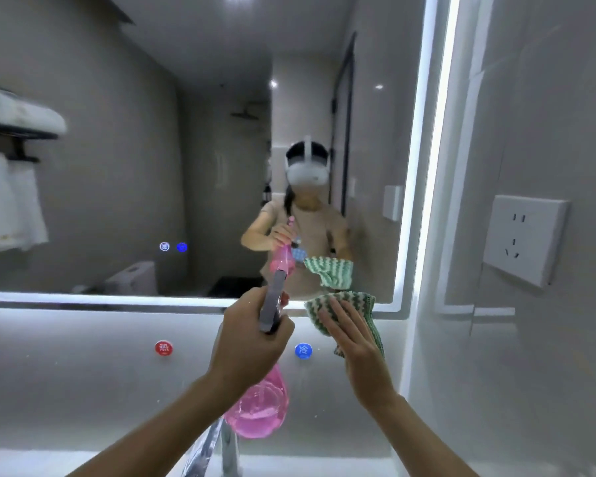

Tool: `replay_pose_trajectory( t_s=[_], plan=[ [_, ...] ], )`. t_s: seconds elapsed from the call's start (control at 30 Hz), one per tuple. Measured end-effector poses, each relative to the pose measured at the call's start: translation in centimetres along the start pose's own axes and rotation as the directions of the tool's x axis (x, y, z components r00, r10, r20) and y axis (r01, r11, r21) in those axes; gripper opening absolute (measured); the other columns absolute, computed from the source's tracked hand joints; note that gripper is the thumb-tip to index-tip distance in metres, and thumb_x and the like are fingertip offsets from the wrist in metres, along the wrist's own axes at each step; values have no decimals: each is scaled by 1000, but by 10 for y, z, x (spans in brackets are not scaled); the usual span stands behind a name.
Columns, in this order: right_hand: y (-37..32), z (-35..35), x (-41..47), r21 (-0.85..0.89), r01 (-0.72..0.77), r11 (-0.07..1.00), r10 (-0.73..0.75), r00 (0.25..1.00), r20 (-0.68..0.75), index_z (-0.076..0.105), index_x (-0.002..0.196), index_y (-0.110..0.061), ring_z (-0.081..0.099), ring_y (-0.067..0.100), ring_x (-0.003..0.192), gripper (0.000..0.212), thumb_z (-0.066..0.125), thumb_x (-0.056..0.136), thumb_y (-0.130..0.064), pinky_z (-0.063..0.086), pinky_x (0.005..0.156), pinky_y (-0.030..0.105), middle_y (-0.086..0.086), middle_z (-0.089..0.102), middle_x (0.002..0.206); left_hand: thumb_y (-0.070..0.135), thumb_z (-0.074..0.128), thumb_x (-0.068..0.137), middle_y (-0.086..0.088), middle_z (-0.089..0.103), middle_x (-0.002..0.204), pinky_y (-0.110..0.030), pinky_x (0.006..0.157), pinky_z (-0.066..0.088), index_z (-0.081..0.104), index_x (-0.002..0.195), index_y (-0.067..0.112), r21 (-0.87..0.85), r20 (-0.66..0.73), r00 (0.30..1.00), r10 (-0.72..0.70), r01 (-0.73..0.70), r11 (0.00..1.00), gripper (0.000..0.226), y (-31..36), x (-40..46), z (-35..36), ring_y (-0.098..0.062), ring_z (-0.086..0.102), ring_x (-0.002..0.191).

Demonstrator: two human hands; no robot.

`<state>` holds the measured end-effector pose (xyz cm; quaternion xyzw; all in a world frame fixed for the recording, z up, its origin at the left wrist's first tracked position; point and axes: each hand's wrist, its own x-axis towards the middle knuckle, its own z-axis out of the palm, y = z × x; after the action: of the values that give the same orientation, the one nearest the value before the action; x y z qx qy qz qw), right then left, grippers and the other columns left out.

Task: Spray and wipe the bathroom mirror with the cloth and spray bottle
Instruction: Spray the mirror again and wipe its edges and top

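Observation:
The lit-edged bathroom mirror (186,149) fills the upper left of the head view. My left hand (252,342) grips the neck of a pink spray bottle (260,407), whose grey nozzle points up at the mirror's lower edge. My right hand (355,346) presses a green-and-white striped cloth (341,304) flat against the mirror's bottom right corner. The cloth hangs down behind my palm. Both hands, the bottle and the cloth are reflected in the glass.
Red hot (163,348) and blue cold (303,350) round markers sit on the wall below the mirror. A chrome faucet (221,449) rises under the bottle. A white wall socket (523,239) is on the right wall. Two touch buttons (172,247) glow on the glass.

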<state>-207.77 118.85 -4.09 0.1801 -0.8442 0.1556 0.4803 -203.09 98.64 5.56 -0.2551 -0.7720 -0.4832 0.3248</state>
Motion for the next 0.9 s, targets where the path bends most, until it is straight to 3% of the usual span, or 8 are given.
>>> replay_pose_trajectory(
  t_s=[0.17, 0.4, 0.53, 0.57, 0.63, 0.73, 0.87, 0.9],
  plan=[
    [-36, -4, 7, 30, 26, 999, -25, 999, -32, 51, 135, -10, 35, 26, 136, 87, 62, 59, 32, 37, 106, 49, 6, 43, 145, 22, 51, 65, 8, 46, 53, -26, 52, 37, 54, 67, 27, 34, -48, 999, -3, 5, 999, 6, 12, -18, -29, -11, 42, 53],
    [-85, 13, 7, 107, 77, 991, -78, 997, 3, 50, 135, -10, 36, 30, 135, 88, 69, 58, 27, 35, 106, 51, 8, 44, 144, 22, 52, 68, 0, 49, 54, -36, 52, 41, 43, 59, 24, 113, -112, 991, -73, 85, 990, 13, 3, -46, -75, -20, 46, 53],
    [-115, 43, 4, 172, 101, 980, -107, 994, 25, 44, 138, -14, 33, 27, 137, 95, 66, 57, 31, 32, 109, 48, 4, 40, 146, 14, 58, 72, 12, 43, 50, -12, 50, 32, 38, 57, 34, 156, -170, 979, -108, 135, 978, 32, -8, -65, -110, -10, 42, 48],
    [-126, 49, 4, 191, 111, 975, -118, 993, 28, 44, 138, -14, 33, 26, 137, 97, 65, 55, 32, 32, 109, 48, 4, 40, 146, 11, 60, 74, 12, 45, 51, -10, 51, 32, 41, 59, 33, 169, -177, 978, -112, 142, 975, 32, -14, -71, -119, -11, 43, 49],
    [-153, 60, 3, 221, 143, 965, -154, 987, 35, 47, 136, -12, 34, 26, 135, 96, 68, 53, 31, 33, 108, 46, 6, 44, 143, 18, 58, 73, 2, 56, 60, -16, 55, 41, 58, 71, 21, 170, -160, 976, -151, 178, 969, 4, -26, -82, -140, -13, 49, 54],
    [-196, 80, -1, 263, 184, 947, -204, 977, 53, 50, 134, -10, 37, 29, 133, 91, 73, 54, 26, 35, 105, 51, 9, 46, 142, 24, 53, 71, -6, 56, 61, -23, 55, 44, 61, 82, 3, 187, -163, 968, -193, 222, 957, 26, -44, -102, -178, -12, 46, 52],
    [-253, 109, -7, 282, 208, 936, -236, 969, 67, 49, 135, -10, 39, 34, 133, 88, 63, 59, 31, 41, 101, 55, 10, 44, 143, 17, 57, 74, 10, 45, 55, -9, 52, 39, 57, 77, 16, 167, -185, 964, -192, 224, 960, 4, -63, -130, -238, -4, 49, 55],
    [-269, 116, -9, 277, 210, 938, -238, 968, 73, 49, 135, -10, 39, 34, 133, 88, 61, 59, 32, 41, 102, 54, 10, 44, 143, 12, 60, 76, 11, 43, 54, -8, 52, 39, 53, 73, 21, 167, -200, 960, -195, 230, 959, 12, -69, -137, -255, -2, 49, 55]
  ],
)
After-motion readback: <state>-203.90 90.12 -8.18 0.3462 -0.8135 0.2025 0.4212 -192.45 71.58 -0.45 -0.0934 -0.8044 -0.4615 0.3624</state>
